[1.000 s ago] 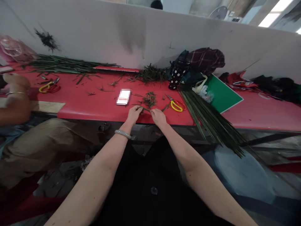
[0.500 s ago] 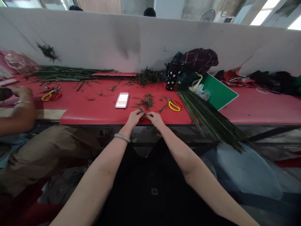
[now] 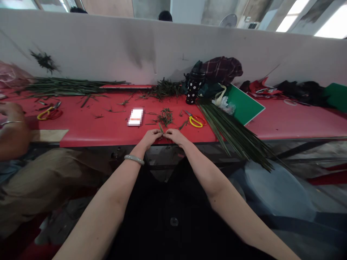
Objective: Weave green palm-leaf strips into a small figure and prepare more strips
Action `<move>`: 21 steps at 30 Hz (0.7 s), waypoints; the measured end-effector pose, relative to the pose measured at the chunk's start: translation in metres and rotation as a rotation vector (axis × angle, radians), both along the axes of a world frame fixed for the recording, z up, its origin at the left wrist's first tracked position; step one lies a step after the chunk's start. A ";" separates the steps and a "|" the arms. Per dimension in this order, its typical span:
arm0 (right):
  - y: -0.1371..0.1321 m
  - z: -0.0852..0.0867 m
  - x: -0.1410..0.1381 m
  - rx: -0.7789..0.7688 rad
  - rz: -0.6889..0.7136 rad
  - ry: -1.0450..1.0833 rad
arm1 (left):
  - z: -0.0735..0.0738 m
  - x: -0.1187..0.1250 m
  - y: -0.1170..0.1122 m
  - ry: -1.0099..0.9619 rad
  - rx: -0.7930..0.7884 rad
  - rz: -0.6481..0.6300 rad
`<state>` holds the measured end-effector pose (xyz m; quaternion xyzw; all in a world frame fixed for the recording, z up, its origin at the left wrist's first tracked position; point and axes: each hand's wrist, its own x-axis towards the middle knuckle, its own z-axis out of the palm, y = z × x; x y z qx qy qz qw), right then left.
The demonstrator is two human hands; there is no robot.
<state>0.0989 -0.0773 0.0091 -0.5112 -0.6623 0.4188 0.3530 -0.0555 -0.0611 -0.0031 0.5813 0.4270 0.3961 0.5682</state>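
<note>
Head view records left hand [image 3: 152,138] and right hand [image 3: 175,136] pinching a green strip [image 3: 161,128] on the small clippings pile [image 3: 165,116]'s near side, some cutting evidently done, long leaves [image 3: 236,134] right of that pile seemingly unused.

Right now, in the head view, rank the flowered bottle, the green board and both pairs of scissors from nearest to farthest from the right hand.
From the right hand:
1. Right-hand scissors: just beyond it, to the right.
2. Flowered bottle: farther back, slightly right.
3. Green board: well to the right.
4. Left-hand scissors: far left.
</note>
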 end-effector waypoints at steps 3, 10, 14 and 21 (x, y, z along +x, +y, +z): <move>0.003 -0.004 -0.002 0.032 -0.072 -0.043 | 0.000 0.000 0.000 -0.018 0.001 0.014; 0.009 -0.014 -0.004 0.111 -0.085 -0.173 | 0.002 0.002 -0.002 -0.083 0.020 0.046; 0.012 -0.018 -0.004 0.155 -0.022 -0.232 | 0.001 0.005 -0.003 -0.117 0.022 0.122; 0.017 -0.022 -0.007 0.191 -0.068 -0.405 | -0.010 0.015 0.004 -0.117 0.089 0.264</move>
